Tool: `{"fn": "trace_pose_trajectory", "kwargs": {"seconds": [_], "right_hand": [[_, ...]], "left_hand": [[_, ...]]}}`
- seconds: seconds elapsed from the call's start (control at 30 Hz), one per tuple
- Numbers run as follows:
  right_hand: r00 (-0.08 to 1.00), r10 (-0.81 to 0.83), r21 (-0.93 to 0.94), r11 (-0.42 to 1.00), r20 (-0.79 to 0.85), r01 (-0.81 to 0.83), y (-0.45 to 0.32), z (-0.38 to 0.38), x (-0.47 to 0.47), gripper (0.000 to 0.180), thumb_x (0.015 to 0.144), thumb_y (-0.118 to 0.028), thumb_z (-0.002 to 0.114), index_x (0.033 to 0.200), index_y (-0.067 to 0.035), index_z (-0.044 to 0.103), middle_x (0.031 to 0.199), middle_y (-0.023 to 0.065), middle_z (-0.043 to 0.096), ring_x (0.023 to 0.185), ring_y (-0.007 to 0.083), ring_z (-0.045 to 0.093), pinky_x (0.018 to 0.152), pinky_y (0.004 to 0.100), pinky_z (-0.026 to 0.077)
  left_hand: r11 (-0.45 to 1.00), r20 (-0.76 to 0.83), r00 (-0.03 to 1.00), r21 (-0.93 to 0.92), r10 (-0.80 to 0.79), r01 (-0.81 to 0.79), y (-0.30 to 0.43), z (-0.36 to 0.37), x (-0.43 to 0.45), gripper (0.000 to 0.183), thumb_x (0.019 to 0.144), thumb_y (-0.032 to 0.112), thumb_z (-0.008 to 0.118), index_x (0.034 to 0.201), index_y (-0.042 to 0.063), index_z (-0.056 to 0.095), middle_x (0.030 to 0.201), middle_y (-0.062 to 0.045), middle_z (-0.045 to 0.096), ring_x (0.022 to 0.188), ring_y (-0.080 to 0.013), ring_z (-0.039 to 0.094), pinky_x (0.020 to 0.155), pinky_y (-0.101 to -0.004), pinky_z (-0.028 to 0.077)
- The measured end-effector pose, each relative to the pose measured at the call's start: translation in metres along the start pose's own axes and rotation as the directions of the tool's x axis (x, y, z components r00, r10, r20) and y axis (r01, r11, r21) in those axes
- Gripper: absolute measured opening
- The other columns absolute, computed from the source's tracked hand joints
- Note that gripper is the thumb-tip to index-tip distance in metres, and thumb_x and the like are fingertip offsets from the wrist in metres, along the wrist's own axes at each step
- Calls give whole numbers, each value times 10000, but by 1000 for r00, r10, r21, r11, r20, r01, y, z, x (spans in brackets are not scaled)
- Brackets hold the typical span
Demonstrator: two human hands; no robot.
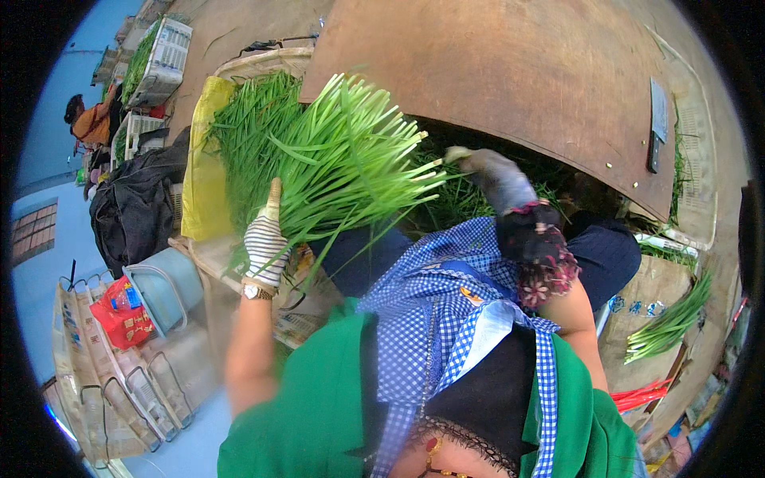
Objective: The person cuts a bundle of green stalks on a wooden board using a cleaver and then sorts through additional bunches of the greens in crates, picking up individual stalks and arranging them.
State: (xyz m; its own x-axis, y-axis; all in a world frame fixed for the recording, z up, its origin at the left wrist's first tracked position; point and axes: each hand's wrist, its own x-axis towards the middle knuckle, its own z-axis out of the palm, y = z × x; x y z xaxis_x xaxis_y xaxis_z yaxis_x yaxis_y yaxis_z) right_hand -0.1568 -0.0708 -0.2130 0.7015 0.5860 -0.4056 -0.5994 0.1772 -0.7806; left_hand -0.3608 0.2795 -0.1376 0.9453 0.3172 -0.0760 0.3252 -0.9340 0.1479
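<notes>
My left hand (266, 242), in a black-and-white striped glove, holds a large bundle of garlic chives (352, 161) from the near side. The pale cut ends of the bundle point right and its leaves trail left. At those ends is my right hand (493, 170), in a grey glove and a dark floral sleeve cover. Motion blurs it, and whether its fingertips pinch a stalk is unclear. More chives (257, 113) lie behind the bundle by a yellow sheet (206, 161). Loose green leaves (460, 200) lie below the hands, under the board's edge.
A wooden board (496, 66) spans the far side, with a cleaver (657, 125) on its right end. A small chive bunch (669, 322) and red ties (639, 395) lie at right. At left are a blue bucket (170, 287), crates (161, 60) and another person (92, 122).
</notes>
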Motion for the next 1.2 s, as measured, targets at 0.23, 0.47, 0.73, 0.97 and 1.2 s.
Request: {"fn": "trace_pose_trajectory", "kwargs": {"seconds": [0.23,0.47,0.73,0.97,1.2], "right_hand": [[933,-359,-918,-378,26,-120,-50,-29,-37,326,756,-176,669,1078,-137,632,1041,95,647,932,281,604,800,371,466],[815,-304,-831,112,493,545,-20,79,30,264,788,-337,584,892,-113,674,855,121,659,835,315,620,741,421,470],[913,-256,-944,3,318,330,-16,89,35,227,787,-303,569,795,-87,639,747,129,649,667,347,626,626,437,494],[847,-532,-991,-100,-24,-90,-19,-17,18,143,811,-241,613,832,-99,613,713,169,624,666,347,619,561,443,481],[929,-327,-985,-86,172,152,-12,2,-30,338,711,-252,707,1017,-123,643,956,112,663,935,293,607,842,400,451]], "left_hand": [[990,-106,990,-94,93,-103,2,0,-2,918,694,116,714,1462,164,213,775,-113,599,592,-243,544,540,-351,446],[1000,-24,1000,-2,-4,4,3,-5,-1,889,710,87,685,1459,177,216,810,-137,598,644,-267,568,592,-352,468],[992,-34,997,-107,64,-67,19,-13,0,862,727,34,652,1457,113,200,964,-114,662,698,-254,610,634,-335,496],[999,18,1000,-38,-15,16,5,-5,-4,877,755,123,683,1467,143,171,969,-82,671,643,-208,603,554,-318,473],[922,-12,996,-379,-91,79,5,3,-5,838,754,85,681,1452,119,220,1051,-85,667,839,-170,648,704,-269,516]]}}
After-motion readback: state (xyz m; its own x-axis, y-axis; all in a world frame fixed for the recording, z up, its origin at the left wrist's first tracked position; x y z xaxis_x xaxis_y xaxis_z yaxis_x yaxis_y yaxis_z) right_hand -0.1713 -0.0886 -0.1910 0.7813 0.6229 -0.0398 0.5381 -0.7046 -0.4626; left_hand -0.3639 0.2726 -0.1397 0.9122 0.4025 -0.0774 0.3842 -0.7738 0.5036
